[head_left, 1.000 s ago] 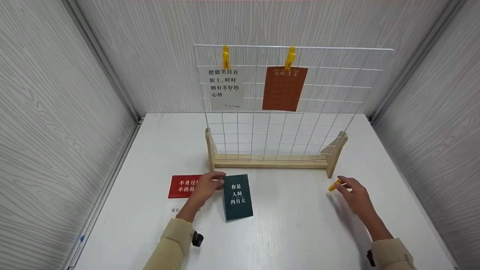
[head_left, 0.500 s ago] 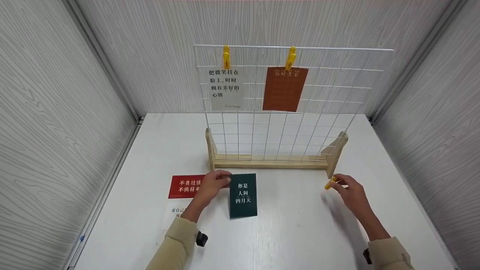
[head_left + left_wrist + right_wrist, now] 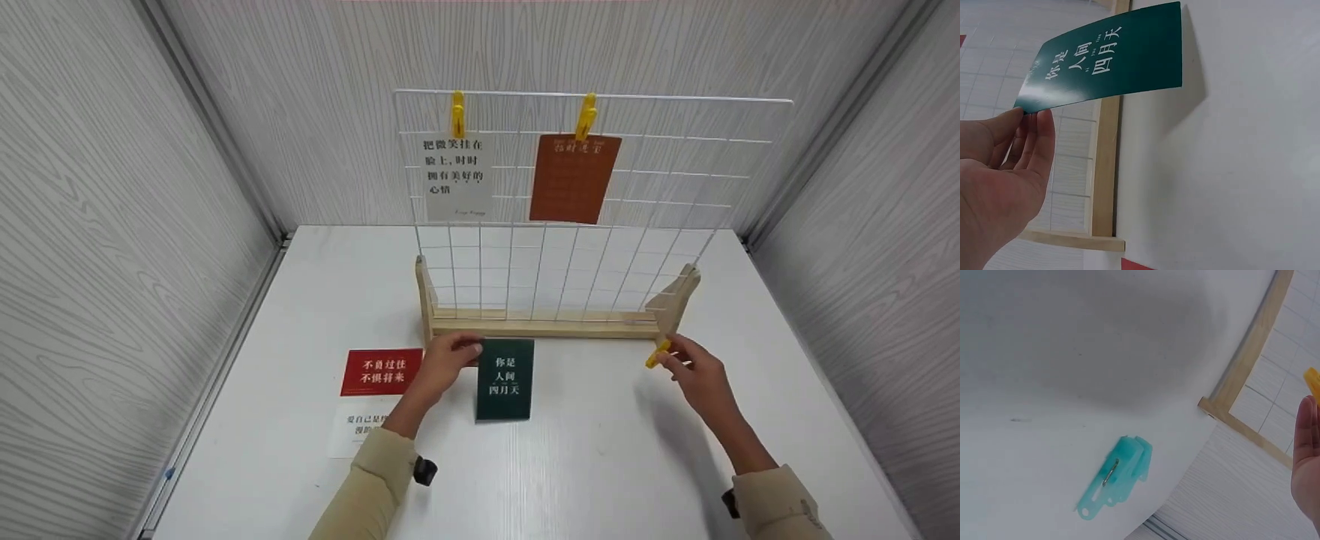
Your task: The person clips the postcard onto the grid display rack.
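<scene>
Green card (image 3: 505, 380), glossy and rectangular, is pinched in the left grip (image 3: 445, 363).

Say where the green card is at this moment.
In the head view, the green card is near the middle, pinched by the left hand, just below the wooden base and right of the red card.

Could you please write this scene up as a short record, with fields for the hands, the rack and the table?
Left hand: pinches green card near a top corner
Right hand: holds yellow clip
Rack: wire grid on wooden stand
Hanging: pale card under left top clip; brown card under right top clip
Table: red card; white card, partly hidden by left arm; teal plastic item, seen in right wrist view
Green card clipped: no
</scene>
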`<act>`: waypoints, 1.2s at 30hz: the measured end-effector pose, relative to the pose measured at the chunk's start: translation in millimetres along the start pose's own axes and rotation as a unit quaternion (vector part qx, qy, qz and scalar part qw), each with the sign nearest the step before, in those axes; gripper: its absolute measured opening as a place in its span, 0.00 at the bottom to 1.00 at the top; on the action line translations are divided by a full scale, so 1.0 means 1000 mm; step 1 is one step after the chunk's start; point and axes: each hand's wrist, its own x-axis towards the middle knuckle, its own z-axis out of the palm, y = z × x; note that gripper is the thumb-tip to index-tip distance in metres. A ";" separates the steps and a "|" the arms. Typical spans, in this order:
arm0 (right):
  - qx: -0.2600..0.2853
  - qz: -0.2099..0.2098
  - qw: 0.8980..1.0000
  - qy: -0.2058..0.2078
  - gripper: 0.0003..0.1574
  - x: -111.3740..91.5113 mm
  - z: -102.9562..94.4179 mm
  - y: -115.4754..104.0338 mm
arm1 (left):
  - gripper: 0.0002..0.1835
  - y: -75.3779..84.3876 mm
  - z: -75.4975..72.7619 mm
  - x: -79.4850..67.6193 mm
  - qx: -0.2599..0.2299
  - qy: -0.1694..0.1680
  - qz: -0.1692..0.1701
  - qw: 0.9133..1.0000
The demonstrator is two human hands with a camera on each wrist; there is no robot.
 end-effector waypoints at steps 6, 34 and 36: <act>-0.032 -0.019 0.999 0.015 0.28 0.006 0.000 -0.008 | 0.13 0.013 0.018 0.006 0.003 -0.009 0.016 1.000; -0.071 -0.149 0.984 0.067 0.24 0.033 -0.033 -0.085 | 0.08 0.084 0.072 0.042 0.027 -0.034 0.105 0.994; -0.076 -0.151 0.983 0.071 0.23 0.035 -0.036 -0.089 | 0.07 0.090 0.075 0.044 0.027 -0.034 0.110 0.993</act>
